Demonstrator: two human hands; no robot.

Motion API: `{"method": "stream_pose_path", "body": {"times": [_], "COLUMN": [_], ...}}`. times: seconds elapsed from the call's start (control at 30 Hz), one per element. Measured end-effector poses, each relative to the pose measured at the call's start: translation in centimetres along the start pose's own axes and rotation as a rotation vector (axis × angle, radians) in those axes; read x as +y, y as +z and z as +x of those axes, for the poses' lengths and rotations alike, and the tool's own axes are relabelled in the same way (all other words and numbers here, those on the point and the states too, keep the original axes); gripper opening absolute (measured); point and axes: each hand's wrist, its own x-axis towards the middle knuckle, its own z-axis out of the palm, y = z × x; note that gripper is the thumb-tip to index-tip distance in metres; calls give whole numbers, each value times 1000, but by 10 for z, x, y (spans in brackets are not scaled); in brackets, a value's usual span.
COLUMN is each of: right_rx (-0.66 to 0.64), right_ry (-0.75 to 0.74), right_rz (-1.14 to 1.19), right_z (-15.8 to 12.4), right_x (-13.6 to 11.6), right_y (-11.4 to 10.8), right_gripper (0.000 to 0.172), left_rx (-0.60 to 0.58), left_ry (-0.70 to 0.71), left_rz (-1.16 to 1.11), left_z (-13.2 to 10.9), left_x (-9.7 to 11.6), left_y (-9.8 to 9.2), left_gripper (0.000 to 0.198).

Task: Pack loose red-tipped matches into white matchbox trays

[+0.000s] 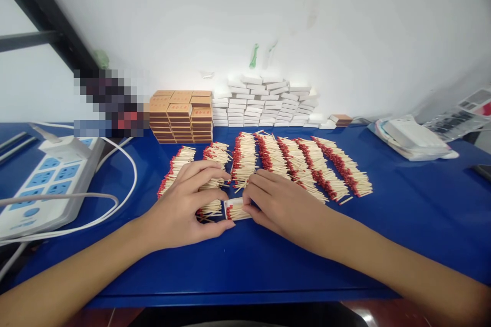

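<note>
A small white tray [225,209] with red-tipped matches lies on the blue table between my hands. My left hand [187,204] is open at the tray's left end, its thumb and fingers apart around that end. At the right end my right hand [278,204] has its fingers pressed together, partly over the tray; what they hold, if anything, is hidden. Just beyond, rows of loose matches [244,156] run away from me, their red heads mostly to the left. More matches [210,207] lie beneath my left hand's fingers.
Stacked orange matchboxes [180,117] and piled white trays [261,104] stand against the wall. At the left are a power strip [49,184] and white cables. Plastic packets [414,138] lie at the back right. The table's front edge [245,299] is near me.
</note>
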Motion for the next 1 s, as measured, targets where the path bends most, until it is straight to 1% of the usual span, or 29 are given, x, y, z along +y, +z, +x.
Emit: {"method": "stream_pose_path", "body": {"times": [0.13, 0.27, 0.33, 0.43, 0.5, 0.63, 0.8, 1.0], "right_rx": [3, -9, 11, 41, 17, -33, -8, -15], "right_ry": [-14, 25, 62, 108, 118, 85, 44, 54], "right_rz": [-22, 95, 142, 128, 108, 77, 28, 13], "right_z": [-1, -1, -2, -2, -3, -4, -2, 2], "right_x": [-1, -2, 3, 16, 24, 31, 32, 32], "right_y": [0, -4, -6, -7, -6, 2, 9, 6], "right_gripper": [20, 17, 13, 12, 14, 22, 16, 16], "left_rx": [-1, 1, 0, -2, -2, 2, 1, -14], "left_ry": [6, 7, 4, 7, 12, 12, 14, 6], "left_rz": [1, 5, 5, -2, -13, -15, -9, -11], "left_z": [0, -1, -1, -1, -1, -2, -2, -3], "left_x": [1, 1, 1, 1, 1, 2, 1, 2], "left_y": [0, 0, -1, -2, -2, -3, -2, -2], "left_gripper": [23, 23, 23, 24, 24, 24, 24, 22]}}
